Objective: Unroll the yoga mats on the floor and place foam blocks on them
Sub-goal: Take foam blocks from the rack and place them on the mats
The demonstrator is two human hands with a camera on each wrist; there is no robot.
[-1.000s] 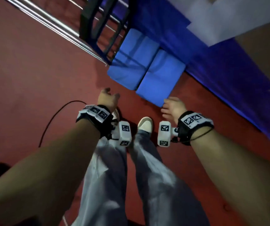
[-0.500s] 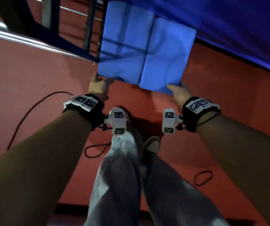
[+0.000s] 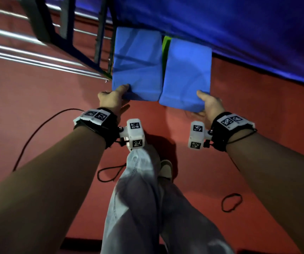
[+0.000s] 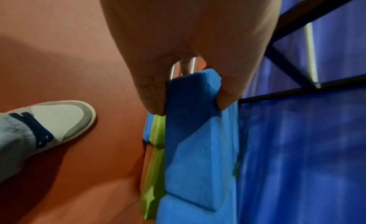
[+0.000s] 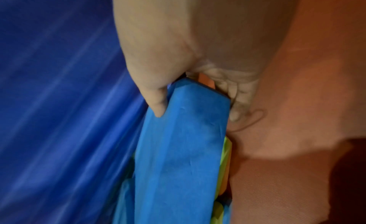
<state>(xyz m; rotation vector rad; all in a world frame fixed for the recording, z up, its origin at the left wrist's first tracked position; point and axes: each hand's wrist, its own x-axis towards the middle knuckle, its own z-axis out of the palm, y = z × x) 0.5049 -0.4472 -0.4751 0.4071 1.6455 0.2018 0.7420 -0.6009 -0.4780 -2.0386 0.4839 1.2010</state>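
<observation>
Blue foam: two blocks side by side over the red floor (image 3: 37, 107), at the edge of the dark blue mat (image 3: 239, 33). Left hand (image 3: 111, 99) pinches the near end of the left foam block (image 3: 137, 61), thumb on top, fingers (image 4: 152, 92) beneath. Right hand (image 3: 209, 105) pinches the right foam block (image 3: 187, 74) likewise. Green foam (image 3: 165, 48) shows in the gap between them. Metal rack (image 3: 55, 33) stands to the left.

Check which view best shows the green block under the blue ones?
Left wrist. The green block shows as a long strip beside the blue block that the left hand grips. The head view shows only a green sliver in the gap between the two blue blocks; the right wrist view shows a thin, blurred green edge.
</observation>
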